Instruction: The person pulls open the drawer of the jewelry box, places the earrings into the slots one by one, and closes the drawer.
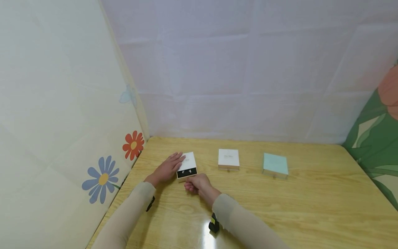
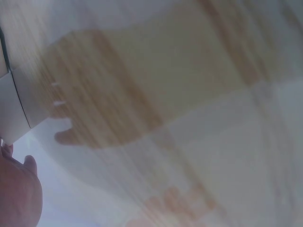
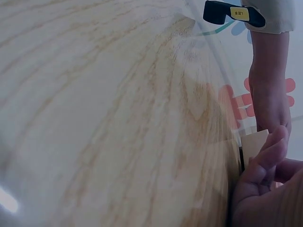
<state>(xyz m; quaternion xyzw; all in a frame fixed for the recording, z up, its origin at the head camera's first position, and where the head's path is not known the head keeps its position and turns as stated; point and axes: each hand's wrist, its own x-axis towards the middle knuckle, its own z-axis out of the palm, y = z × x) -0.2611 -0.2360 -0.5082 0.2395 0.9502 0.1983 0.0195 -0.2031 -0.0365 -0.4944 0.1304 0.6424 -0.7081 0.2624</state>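
Observation:
A white drawer-style jewelry box (image 1: 190, 159) sits on the table at the left, its drawer (image 1: 193, 171) partly out at the front. Two small silvery earrings (image 1: 190, 171) show on the black lining. My left hand (image 1: 168, 167) rests on the box's top and left side, fingers extended. At the drawer's front, my right hand (image 1: 200, 184) has its fingers curled and pinches the front edge; the exact contact is hidden. The left wrist view shows the box (image 2: 13, 111) beside the left hand (image 2: 20, 191). Curled right-hand fingers (image 3: 265, 165) meet the pale box (image 3: 254, 143) in the right wrist view.
Another white box (image 1: 228, 158) stands shut to the right, and a mint-green box (image 1: 275, 164) stands farther right. Both have small tabs at the front. The wooden table (image 1: 311, 197) meets a pale cloth backdrop (image 1: 242, 86) behind and a flowered cloth (image 1: 62, 103) at the left.

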